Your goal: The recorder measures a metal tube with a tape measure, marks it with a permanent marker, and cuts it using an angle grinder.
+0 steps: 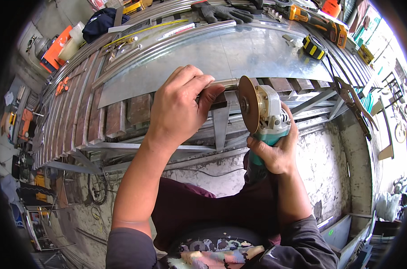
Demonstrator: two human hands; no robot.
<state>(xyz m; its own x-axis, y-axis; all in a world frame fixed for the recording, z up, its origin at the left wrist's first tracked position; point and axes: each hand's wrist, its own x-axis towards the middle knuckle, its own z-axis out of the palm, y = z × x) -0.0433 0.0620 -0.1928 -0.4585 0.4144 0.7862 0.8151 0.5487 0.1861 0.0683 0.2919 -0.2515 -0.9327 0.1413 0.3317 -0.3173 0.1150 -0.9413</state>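
Note:
My right hand (pixel 275 150) is wrapped round the teal body of an angle grinder (pixel 270 107). Its thin brown cutting disc (pixel 249 105) stands upright, facing left. My left hand (pixel 181 103) is closed on a short shiny metal tube (pixel 230 84) at the near edge of the slatted bench, fingers and thumb pinching it. The tube's right end meets the upper part of the disc; whether they touch I cannot tell. Beneath and behind the tube lies a flat grey metal sheet (pixel 190 58). Most of the tube's left part is hidden by my fingers.
On the bench lie long metal tubes (pixel 167 44), a dark glove (pixel 221 13), a yellow-black tape measure (pixel 314 47) and a yellow cordless power tool (pixel 320 24). Locking pliers (pixel 353 103) hang at the right edge. A cable (pixel 208 173) runs across the floor below.

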